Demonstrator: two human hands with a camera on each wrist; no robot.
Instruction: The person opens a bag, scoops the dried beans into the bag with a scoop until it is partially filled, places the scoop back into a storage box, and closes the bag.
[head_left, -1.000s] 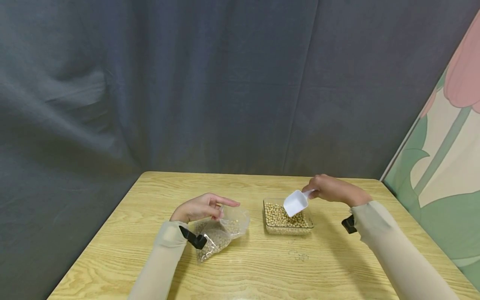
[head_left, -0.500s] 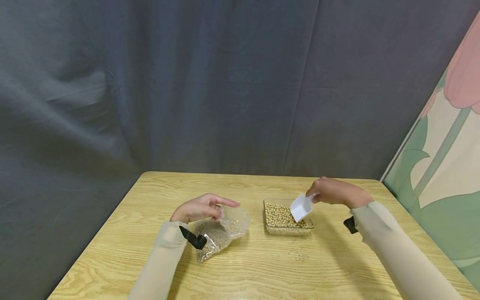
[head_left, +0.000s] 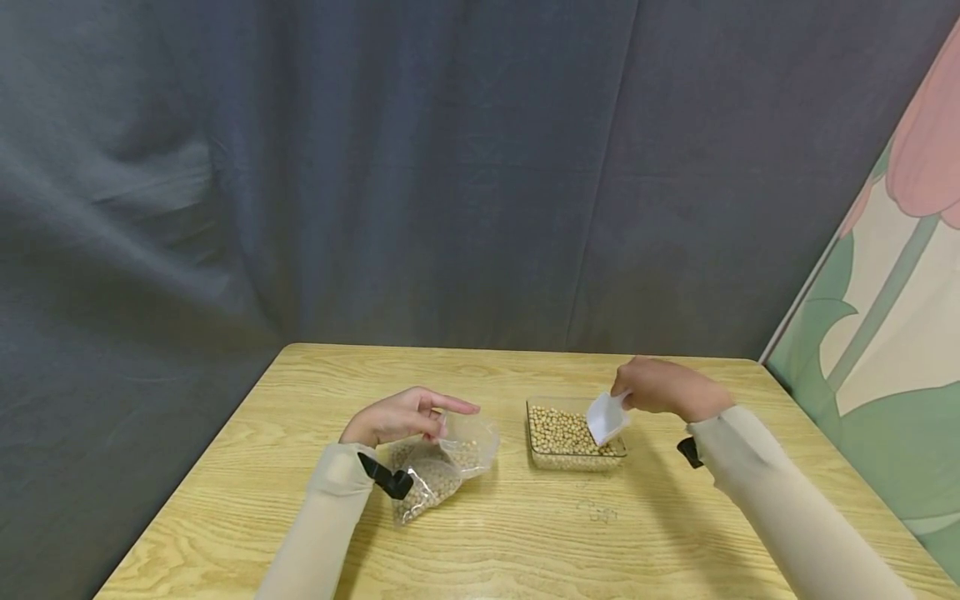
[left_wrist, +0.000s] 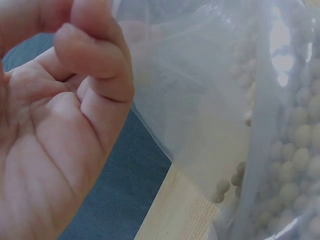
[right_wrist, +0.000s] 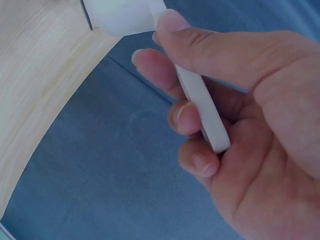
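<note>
Glass dish (head_left: 577, 461) on the table (head_left: 525, 558) holds beans (head_left: 558, 429); the right hand (head_left: 660, 387) grips a white scoop (head_left: 604, 419) over them, contact hard to tell; the left hand (head_left: 397, 417) pinches a part-hidden plastic bag (head_left: 433, 486), beans inside

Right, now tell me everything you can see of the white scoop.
The scoop is white and looks like plastic, with a broad, open pan and a narrow, straight, blunt-ended handle. The right hand grips the handle. The pan tilts down over the right part of the clear container, its front edge pointing toward the beans; whether it touches them is unclear.
</note>
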